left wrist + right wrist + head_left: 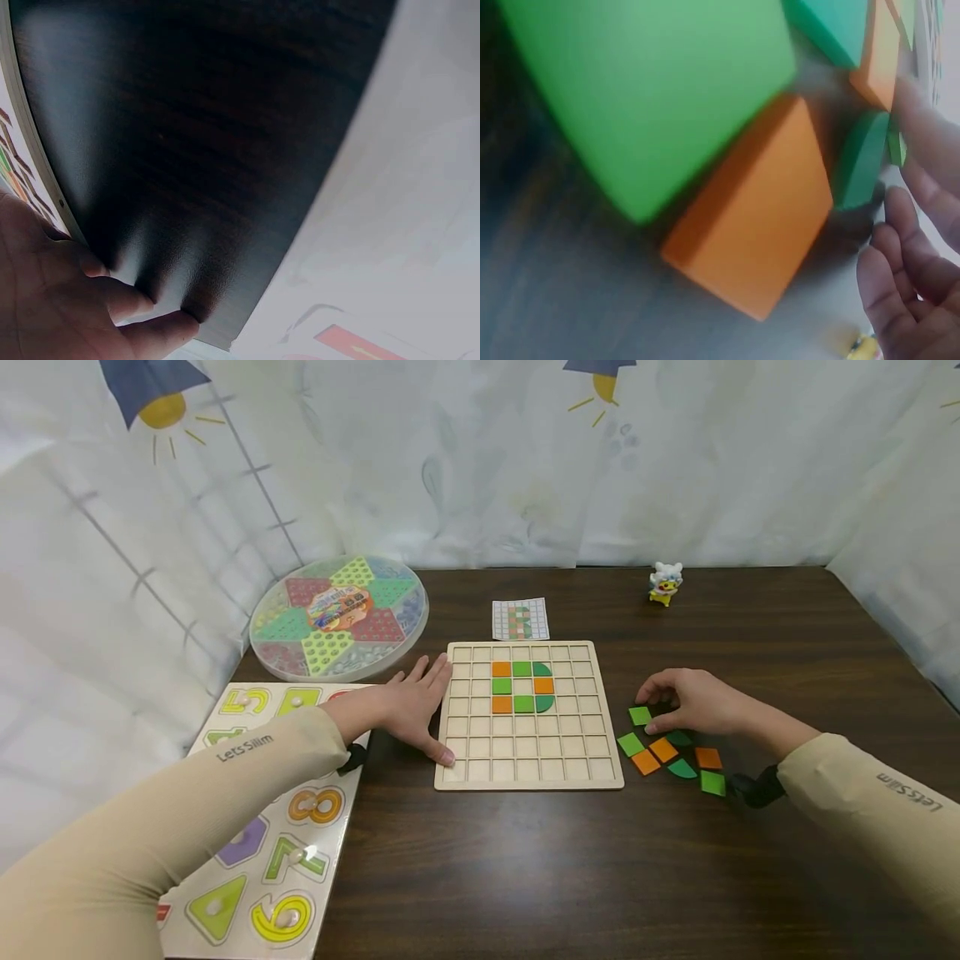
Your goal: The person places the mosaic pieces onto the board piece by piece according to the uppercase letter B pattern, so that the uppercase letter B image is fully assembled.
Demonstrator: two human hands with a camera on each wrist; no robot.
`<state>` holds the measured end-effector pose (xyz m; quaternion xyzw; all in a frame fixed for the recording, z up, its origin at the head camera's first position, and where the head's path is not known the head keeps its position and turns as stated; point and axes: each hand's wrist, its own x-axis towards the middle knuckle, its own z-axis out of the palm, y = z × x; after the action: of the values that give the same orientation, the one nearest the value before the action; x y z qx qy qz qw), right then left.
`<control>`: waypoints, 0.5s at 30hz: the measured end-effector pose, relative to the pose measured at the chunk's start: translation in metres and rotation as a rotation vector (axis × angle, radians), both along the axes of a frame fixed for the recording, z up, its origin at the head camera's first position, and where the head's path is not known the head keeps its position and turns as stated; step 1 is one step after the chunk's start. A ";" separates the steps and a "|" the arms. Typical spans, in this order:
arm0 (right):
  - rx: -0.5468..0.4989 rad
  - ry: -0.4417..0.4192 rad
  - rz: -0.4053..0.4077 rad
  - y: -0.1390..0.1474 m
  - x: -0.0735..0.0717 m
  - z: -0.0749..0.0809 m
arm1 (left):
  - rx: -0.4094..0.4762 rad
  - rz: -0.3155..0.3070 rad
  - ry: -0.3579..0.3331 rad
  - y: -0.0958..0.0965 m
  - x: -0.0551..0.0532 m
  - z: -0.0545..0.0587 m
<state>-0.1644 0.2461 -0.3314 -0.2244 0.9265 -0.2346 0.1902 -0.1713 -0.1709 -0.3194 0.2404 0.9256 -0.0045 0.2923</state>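
A wooden grid board [517, 768] bears several orange and light green squares and two dark green quarter-round tiles near its upper middle. My left hand [416, 702] lies with fingers spread along the board's left edge, thumb on its lower left part; in the left wrist view the fingertips [180, 326] touch the dark table. To the right of the board, my right hand [693, 700] pinches a light green square tile [640, 716] at the table between thumb and fingers. Loose orange squares [645, 762], light green squares [712, 783] and dark green quarter-rounds [682, 768] lie close below it.
A small printed pattern card [521, 619] lies behind the board. At the left are a round Chinese checkers set [339, 618] and a number-and-shape peg puzzle [300, 810], under the left forearm. A small figurine [664, 583] stands at the back right, before a curtain [480, 468].
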 end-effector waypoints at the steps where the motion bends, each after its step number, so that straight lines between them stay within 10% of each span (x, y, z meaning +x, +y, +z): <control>1: 0.001 0.004 0.000 0.000 0.000 0.000 | 0.000 -0.001 0.001 0.000 0.000 0.000; 15: -0.025 0.102 -0.069 -0.016 0.001 0.000 | -0.004 -0.006 0.006 0.000 -0.001 -0.001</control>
<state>-0.1634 0.2302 -0.3314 -0.2062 0.9392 -0.2407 0.1318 -0.1718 -0.1706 -0.3202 0.2426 0.9257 -0.0081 0.2901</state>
